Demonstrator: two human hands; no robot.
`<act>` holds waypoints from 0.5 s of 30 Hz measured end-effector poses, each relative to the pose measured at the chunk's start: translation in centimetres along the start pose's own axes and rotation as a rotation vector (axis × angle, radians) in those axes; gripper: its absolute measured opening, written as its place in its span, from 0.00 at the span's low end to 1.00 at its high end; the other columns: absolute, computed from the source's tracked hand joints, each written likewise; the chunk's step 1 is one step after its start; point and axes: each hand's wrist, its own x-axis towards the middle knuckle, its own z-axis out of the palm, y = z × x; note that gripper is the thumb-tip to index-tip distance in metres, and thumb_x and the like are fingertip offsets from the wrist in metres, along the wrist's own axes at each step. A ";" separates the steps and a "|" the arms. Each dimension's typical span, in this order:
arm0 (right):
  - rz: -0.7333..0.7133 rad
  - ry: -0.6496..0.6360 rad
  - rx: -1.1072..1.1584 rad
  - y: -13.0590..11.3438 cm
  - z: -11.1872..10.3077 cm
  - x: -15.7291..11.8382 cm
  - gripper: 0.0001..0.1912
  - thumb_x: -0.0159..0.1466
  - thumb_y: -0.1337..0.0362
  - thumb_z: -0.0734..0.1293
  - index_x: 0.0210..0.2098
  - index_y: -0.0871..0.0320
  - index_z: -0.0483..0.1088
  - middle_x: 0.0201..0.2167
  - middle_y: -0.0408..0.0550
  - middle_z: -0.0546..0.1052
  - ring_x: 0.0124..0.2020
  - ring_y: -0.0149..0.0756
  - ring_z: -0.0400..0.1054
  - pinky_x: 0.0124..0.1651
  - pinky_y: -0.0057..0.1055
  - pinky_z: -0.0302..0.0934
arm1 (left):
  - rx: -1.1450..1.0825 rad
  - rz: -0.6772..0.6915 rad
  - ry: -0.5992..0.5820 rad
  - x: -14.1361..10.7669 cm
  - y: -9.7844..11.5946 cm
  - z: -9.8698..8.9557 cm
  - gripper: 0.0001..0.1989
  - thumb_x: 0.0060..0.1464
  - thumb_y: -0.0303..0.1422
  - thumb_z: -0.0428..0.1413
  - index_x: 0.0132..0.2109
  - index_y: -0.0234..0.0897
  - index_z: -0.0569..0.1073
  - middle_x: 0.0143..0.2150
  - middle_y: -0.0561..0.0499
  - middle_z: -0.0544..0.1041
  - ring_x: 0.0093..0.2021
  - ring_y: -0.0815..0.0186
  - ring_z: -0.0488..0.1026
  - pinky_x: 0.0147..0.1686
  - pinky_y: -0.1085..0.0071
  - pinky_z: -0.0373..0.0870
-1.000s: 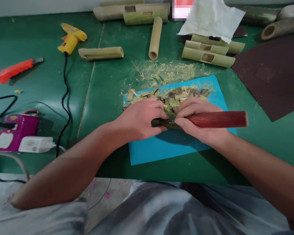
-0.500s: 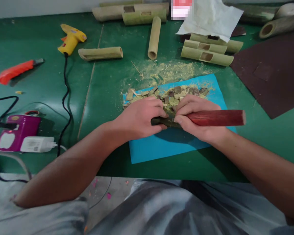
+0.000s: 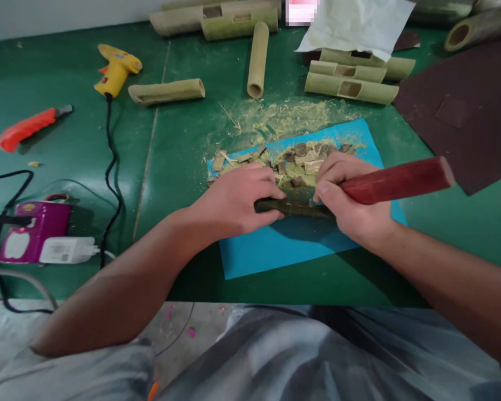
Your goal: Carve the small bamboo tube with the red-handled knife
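Observation:
My left hand (image 3: 250, 195) is closed around the left end of a dark green-brown bamboo piece (image 3: 303, 208), which lies crosswise over a blue sheet (image 3: 259, 253). My right hand (image 3: 353, 195) grips a carving tool by its thick red wooden handle (image 3: 401, 181), which slopes up to the right. The tool's tip is near the right part of the bamboo; its blade is mostly hidden by my fingers. Just beyond both hands, brown bamboo chips (image 3: 300, 150) and pale shavings (image 3: 290, 167) lie heaped on the sheet.
On the green table (image 3: 192, 145) stand cut bamboo tubes (image 3: 350, 89) at the back, a yellow glue gun (image 3: 116, 69), an orange utility knife (image 3: 29, 128) and a purple power box (image 3: 50, 228) with cords at left. Dark brown sandpaper-like sheets (image 3: 480, 111) lie at right.
My right hand has slid rightward along the bamboo, away from my left hand. The red handle's far end has tilted up. My left hand stays on the bamboo; the view has shifted slightly.

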 end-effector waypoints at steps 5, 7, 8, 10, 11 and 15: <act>0.014 0.005 -0.015 -0.1 -0.2 -0.2 0.19 0.70 0.61 0.70 0.23 0.49 0.68 0.25 0.45 0.76 0.28 0.39 0.73 0.36 0.43 0.73 | 0.009 -0.005 -0.012 0.0 0.0 0.0 0.12 0.64 0.39 0.59 0.46 0.38 0.83 0.43 0.45 0.82 0.44 0.58 0.77 0.46 0.62 0.72; 0.007 -0.004 -0.019 -0.2 -0.2 -0.3 0.16 0.70 0.62 0.70 0.25 0.49 0.70 0.28 0.45 0.79 0.30 0.39 0.75 0.38 0.43 0.75 | 0.013 -0.006 -0.018 0.0 0.1 0.0 0.12 0.64 0.39 0.59 0.45 0.38 0.83 0.43 0.46 0.82 0.43 0.58 0.77 0.45 0.62 0.71; 0.001 -0.007 -0.018 -0.3 -0.2 -0.2 0.15 0.69 0.63 0.71 0.26 0.49 0.71 0.29 0.44 0.80 0.31 0.39 0.76 0.39 0.42 0.75 | 0.012 -0.005 -0.019 0.0 0.1 0.0 0.12 0.64 0.39 0.59 0.45 0.38 0.83 0.43 0.46 0.82 0.43 0.58 0.76 0.45 0.62 0.71; -0.001 -0.023 -0.010 -0.3 -0.1 -0.1 0.12 0.67 0.66 0.72 0.27 0.48 0.73 0.32 0.44 0.82 0.33 0.39 0.77 0.43 0.42 0.76 | 0.013 -0.001 -0.020 0.0 0.2 0.0 0.11 0.63 0.39 0.60 0.45 0.38 0.83 0.42 0.46 0.81 0.43 0.58 0.76 0.45 0.62 0.71; 0.005 -0.040 -0.007 -0.3 0.0 0.0 0.12 0.66 0.66 0.72 0.27 0.48 0.73 0.32 0.43 0.82 0.34 0.40 0.78 0.44 0.42 0.77 | 0.014 -0.001 -0.018 0.1 0.2 -0.1 0.11 0.63 0.39 0.60 0.45 0.37 0.83 0.41 0.46 0.81 0.43 0.58 0.76 0.44 0.62 0.71; 0.037 -0.122 -0.008 -0.1 0.0 0.4 0.10 0.65 0.66 0.74 0.28 0.46 0.75 0.32 0.42 0.83 0.36 0.41 0.79 0.47 0.42 0.77 | 0.023 -0.007 -0.023 0.1 0.3 -0.1 0.10 0.63 0.39 0.61 0.43 0.38 0.83 0.40 0.47 0.80 0.43 0.59 0.76 0.44 0.63 0.70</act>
